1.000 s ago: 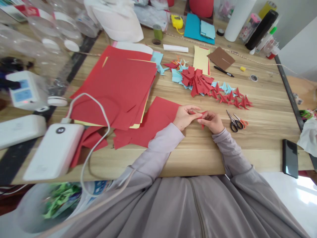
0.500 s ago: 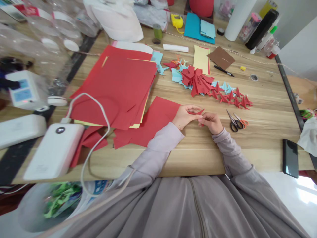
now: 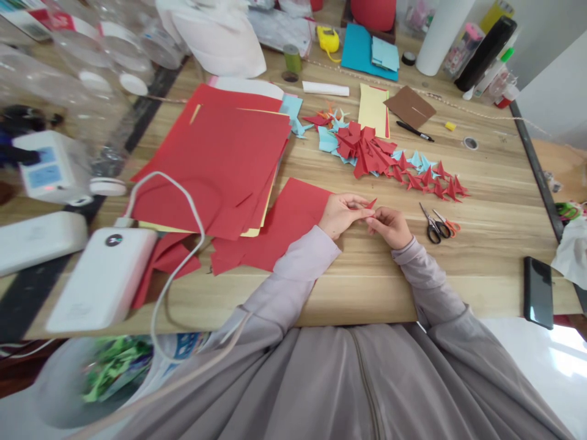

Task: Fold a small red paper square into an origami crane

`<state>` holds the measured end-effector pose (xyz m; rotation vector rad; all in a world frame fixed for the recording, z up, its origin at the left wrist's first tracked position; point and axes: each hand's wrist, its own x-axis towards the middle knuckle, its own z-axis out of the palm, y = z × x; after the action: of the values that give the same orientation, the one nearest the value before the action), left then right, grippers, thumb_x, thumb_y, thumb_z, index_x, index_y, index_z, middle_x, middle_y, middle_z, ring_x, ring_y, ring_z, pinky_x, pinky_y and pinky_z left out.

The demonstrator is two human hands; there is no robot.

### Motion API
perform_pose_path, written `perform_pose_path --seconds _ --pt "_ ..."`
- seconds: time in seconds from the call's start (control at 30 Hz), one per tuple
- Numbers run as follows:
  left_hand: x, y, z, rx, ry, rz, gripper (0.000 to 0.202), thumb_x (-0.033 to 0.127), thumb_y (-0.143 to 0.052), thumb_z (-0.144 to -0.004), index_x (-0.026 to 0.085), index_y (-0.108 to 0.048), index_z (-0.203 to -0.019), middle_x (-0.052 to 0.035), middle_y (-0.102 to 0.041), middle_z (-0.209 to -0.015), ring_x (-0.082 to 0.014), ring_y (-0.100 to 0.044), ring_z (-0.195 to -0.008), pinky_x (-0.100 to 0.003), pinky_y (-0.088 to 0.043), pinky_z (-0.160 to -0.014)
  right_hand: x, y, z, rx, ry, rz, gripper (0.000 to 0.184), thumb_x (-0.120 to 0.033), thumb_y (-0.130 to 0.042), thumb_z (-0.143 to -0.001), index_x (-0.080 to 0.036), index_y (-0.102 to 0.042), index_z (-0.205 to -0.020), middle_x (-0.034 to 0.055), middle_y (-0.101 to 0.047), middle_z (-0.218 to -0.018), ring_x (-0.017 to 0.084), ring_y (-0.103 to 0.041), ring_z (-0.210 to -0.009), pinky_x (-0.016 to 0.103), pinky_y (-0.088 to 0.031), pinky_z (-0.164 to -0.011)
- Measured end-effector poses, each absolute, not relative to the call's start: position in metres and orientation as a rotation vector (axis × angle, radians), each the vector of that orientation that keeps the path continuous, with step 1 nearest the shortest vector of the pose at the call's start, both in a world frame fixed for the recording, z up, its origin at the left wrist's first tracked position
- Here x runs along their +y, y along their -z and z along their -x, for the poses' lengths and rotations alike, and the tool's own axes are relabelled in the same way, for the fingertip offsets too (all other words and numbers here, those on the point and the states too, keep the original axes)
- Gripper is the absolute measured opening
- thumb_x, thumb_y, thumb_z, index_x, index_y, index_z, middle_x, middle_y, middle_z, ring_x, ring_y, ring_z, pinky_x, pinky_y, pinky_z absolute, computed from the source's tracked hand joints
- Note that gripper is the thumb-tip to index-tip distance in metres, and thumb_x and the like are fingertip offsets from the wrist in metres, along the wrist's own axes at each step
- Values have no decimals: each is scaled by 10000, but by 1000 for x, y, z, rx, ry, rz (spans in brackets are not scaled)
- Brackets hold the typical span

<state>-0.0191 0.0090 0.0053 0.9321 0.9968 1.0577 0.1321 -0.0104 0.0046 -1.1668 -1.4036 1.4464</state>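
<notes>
Between both hands is a small folded piece of red paper [image 3: 371,204], its pointed tip sticking up and most of it covered by fingers. My left hand [image 3: 343,215] pinches it from the left, thumb along the top. From the right, the thumb and fingertips of my right hand [image 3: 391,226] close on its lower end. A red paper sheet [image 3: 293,214] lies partly under my left forearm. Beyond my hands sits a heap of folded red paper pieces [image 3: 364,150], with a row of small red and blue folded paper cranes [image 3: 426,174] to its right.
Black-handled scissors [image 3: 435,229] and orange-handled scissors [image 3: 452,226] lie right of my right hand. A large stack of red paper [image 3: 220,159] is at the left, with a white power bank [image 3: 101,281] and its cable [image 3: 188,201] in front. A phone [image 3: 537,293] rests at the right edge.
The red paper has turned slightly between my fingers, its tip now pointing more upward and showing less. My right hand has shifted a little to the left.
</notes>
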Motion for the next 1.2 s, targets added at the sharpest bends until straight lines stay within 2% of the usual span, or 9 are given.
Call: perform_pose_path --seconds 0.23,0.57,0.7,0.97,1.07,1.2 --pt "8 -7 17 993 -1054 -939 316 288 -843 -498 112 -703 -720 -16 -658 -580 -77 -542 -477 -215 -433 -483 -10 -5 -134 -1442 -1417 1177 413 -542 -731 -659 -173 -571 -567 -11 -608 -484 92 -536 -442 233 -440 -474" --pt "11 -4 15 881 -1087 -817 355 353 -826 -543 106 -703 -767 -27 -694 -640 -117 -624 -548 -252 -520 -545 -8 -11 -138 -1318 -1473 1169 376 -487 -762 -643 -172 -593 -527 -19 -617 -466 83 -516 -399 224 -413 -429" --pt "10 -2 16 879 -1055 -843 405 303 -841 -536 97 -694 -852 -37 -706 -648 -120 -640 -548 -254 -526 -575 -7 -9 -139 -1284 -1447 1159 371 -494 -767 -632 -177 -595 -544 -25 -611 -466 83 -510 -402 225 -422 -421" --pt "12 -2 19 832 -1054 -854 380 272 -844 -517 85 -671 -799 -35 -686 -581 -122 -615 -475 -265 -514 -538 -8 -8 -136 -1253 -1432 1160 371 -501 -783 -610 -173 -610 -608 -21 -633 -510 85 -542 -433 226 -459 -446" --pt "11 -2 19 848 -1065 -862 378 261 -838 -526 80 -672 -814 -48 -691 -593 -139 -634 -502 -279 -522 -552 -7 -8 -135 -1252 -1409 1153 373 -504 -790 -600 -172 -627 -646 -11 -657 -556 89 -564 -460 230 -476 -470" --pt "10 -1 17 883 -1076 -870 371 259 -825 -556 74 -681 -844 -73 -710 -641 -167 -668 -565 -304 -542 -586 -7 -8 -136 -1248 -1347 1199 400 -528 -789 -583 -176 -601 -612 -16 -636 -517 87 -538 -426 233 -461 -443"
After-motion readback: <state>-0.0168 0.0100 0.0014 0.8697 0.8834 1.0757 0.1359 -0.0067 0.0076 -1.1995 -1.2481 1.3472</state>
